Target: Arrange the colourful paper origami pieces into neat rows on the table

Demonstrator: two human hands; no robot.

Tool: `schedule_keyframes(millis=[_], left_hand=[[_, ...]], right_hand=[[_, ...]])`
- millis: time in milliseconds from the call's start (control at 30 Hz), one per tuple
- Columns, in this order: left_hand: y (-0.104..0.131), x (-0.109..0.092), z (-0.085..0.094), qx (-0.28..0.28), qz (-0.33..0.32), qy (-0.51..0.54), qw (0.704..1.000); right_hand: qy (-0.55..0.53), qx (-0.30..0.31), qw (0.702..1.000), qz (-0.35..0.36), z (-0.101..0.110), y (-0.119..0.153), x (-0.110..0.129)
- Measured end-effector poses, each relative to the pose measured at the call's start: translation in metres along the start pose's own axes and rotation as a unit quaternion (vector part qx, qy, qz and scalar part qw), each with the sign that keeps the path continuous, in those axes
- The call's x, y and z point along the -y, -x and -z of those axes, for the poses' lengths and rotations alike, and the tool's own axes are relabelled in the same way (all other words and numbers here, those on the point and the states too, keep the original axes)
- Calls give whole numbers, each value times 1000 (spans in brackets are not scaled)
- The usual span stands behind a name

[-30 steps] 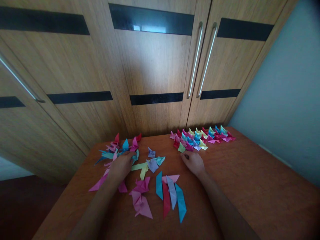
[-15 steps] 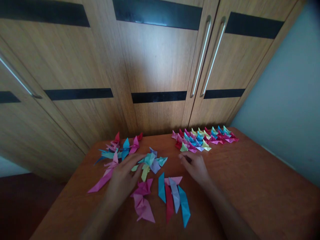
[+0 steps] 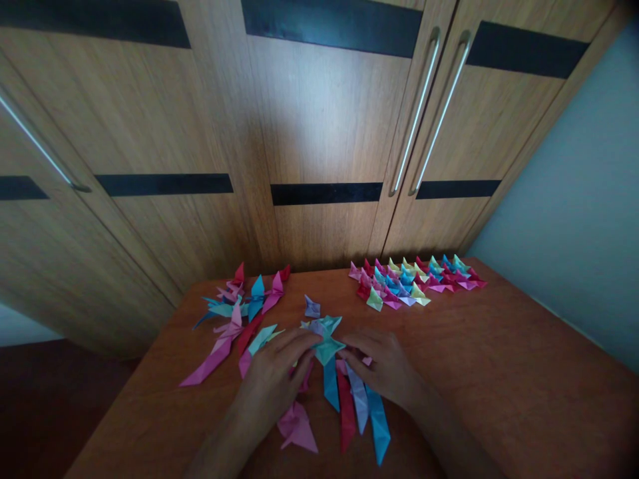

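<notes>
Between my two hands, near the table's middle, is a mint green folded paper piece (image 3: 327,347). My left hand (image 3: 279,372) pinches its left side with the fingertips, and my right hand (image 3: 382,366) has its fingertips at the right corner. Just below hang blue, red and lilac folded strips (image 3: 348,412), lying side by side on the table. A pink folded piece (image 3: 299,428) rests below my left hand. Behind the mint piece sits a small lilac folded piece (image 3: 312,307). Other folded papers are partly hidden by my left hand.
Rows of small colourful folded pieces (image 3: 404,283) stand at the table's back right. Pink, blue and red folded papers (image 3: 227,339) lie at the left. Behind the brown table (image 3: 499,372) rise wooden cabinet doors (image 3: 319,120) with metal handles.
My right hand has moved left and down from near the rows to the mint piece. My left hand has shifted right, and the mint piece is now between both hands, nearer me.
</notes>
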State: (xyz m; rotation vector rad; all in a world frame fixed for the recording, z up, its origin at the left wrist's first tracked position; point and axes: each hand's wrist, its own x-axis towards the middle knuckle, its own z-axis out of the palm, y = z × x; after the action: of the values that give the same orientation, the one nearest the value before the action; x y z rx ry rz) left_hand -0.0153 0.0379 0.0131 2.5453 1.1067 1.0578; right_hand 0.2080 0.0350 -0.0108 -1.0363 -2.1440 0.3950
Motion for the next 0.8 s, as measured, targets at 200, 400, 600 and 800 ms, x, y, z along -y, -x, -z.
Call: schedule_keyframes(millis=[200,400,600,800], left_hand=[[0,-2,-3,3,2,20,1000],[-2,-1,1,-39,18,-2,999],[-2,14,11,-58,80,-13,995],[3,32,7,-70,169,23,983]], right_hand=[[28,4,999,22,-4,0,1],[27,-22,999,9,-7,0,-1],[105,-166,979,-50,27,6,-33],[272,-394,827,-294,97,46,-120]])
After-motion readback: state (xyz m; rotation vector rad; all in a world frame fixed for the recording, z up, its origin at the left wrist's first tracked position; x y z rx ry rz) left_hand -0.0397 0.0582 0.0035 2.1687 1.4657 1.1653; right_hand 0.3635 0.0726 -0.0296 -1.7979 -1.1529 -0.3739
